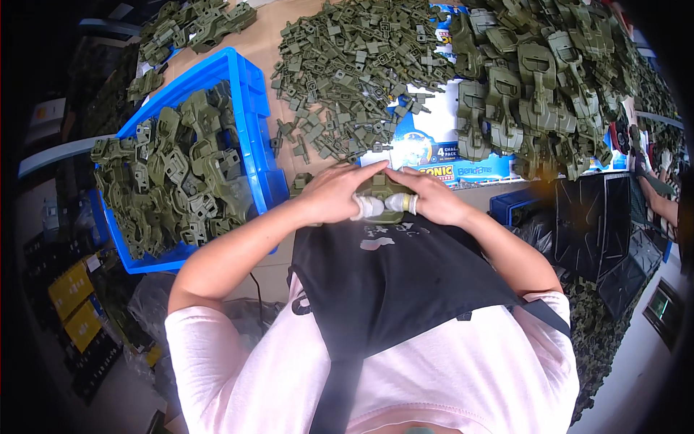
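An olive-green plastic part [377, 186] sits at the near edge of the table, just above my black apron [376, 275]. My left hand [329, 194] grips its left side, and my right hand [438, 200] grips its right side. Both thumbs wear whitish wraps and press on the near face of the part, while the forefingers meet over its far side. Much of the part is hidden by my fingers. Just beyond lies a heap of small olive-green plastic pieces [354, 65], with larger olive-green vehicle-like bodies [538, 72] piled at the right.
A blue crate [254, 130] full of olive-green bodies stands to the left. Flattened printed cardboard [434, 130] lies under the heaps. Black crates [589, 224] stand at the right, near a blue bin [506, 210]. Another person's arm [659, 202] shows at the far right.
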Demonstrator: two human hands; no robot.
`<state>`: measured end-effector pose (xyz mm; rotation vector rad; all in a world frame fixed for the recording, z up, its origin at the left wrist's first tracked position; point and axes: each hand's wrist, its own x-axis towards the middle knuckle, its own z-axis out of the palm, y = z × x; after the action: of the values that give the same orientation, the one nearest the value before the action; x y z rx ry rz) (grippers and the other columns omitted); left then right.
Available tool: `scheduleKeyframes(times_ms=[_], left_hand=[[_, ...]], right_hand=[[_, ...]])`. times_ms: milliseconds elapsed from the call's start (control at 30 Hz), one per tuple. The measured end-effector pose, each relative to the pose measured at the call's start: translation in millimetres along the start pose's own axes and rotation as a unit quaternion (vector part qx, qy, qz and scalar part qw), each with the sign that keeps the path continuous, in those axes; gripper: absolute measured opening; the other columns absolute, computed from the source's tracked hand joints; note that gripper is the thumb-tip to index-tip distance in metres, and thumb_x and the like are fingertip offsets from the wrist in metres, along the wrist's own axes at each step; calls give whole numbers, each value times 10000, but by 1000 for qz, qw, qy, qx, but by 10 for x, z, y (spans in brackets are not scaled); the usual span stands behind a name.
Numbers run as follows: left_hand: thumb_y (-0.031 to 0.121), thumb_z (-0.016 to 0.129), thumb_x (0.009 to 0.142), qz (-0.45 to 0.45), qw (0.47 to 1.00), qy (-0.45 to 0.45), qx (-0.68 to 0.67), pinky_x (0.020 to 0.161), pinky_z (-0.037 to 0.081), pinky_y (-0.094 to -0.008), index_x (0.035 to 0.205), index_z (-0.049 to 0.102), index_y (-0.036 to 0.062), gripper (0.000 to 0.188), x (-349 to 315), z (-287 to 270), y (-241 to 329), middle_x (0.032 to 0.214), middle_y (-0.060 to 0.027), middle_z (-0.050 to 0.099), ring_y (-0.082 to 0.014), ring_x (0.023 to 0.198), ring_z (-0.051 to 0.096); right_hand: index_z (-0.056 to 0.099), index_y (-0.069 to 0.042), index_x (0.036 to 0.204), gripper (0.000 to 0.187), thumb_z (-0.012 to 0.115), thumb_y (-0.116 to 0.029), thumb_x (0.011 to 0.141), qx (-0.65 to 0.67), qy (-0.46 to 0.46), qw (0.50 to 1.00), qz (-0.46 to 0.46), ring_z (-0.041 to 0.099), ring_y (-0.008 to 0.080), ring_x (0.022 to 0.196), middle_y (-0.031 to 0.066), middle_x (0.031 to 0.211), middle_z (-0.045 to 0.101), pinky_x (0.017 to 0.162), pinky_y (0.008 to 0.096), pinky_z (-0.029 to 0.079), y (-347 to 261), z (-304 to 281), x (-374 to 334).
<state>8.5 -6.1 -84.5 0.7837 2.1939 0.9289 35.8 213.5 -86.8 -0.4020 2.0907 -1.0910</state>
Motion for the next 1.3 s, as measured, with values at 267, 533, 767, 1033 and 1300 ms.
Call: scheduleKeyframes(times_ms=[267,533,767,1033,1300], left_hand=[[327,706,698,-43,993,-70,89,843,386,-399,1376,314,185,796,-29,-334,273,1140,-172,523,-317,1061,484],[109,762,654,-57,928,171,-328,969,363,-319,1382,279,129,873,-637,-58,-135,1245,-120,498,-214,1148,483],[117,794,595,-45,956,248,-153,927,414,-318,1293,389,67,808,-577,127,76,1230,-93,502,-190,1133,490],[178,789,605,-30,955,264,-132,847,453,-316,1181,502,52,655,-593,104,151,1134,-101,565,-227,1041,564],[53,706,620,21,972,218,-90,920,416,-381,1324,352,122,791,-461,41,39,1267,-175,456,-331,1170,451]], right_hand=[[419,-56,1290,563,589,-294,809,-7,52,994,-100,481,355,1124,195,1222,496,934,381,388,105,-89,28],[306,-137,1374,698,623,-352,790,-21,40,998,-43,322,333,1273,129,1371,376,1062,416,232,247,-173,-227],[371,-92,1322,716,673,-355,729,-188,114,959,-176,473,365,1096,185,1201,476,923,424,384,-915,-7,125],[389,-117,1319,726,710,-230,679,-30,16,981,-189,501,339,1087,165,1233,494,921,399,398,-560,-164,264],[428,-92,1292,663,645,-61,666,-43,86,967,-235,526,309,1049,146,1156,550,900,387,424,-455,-201,357]])
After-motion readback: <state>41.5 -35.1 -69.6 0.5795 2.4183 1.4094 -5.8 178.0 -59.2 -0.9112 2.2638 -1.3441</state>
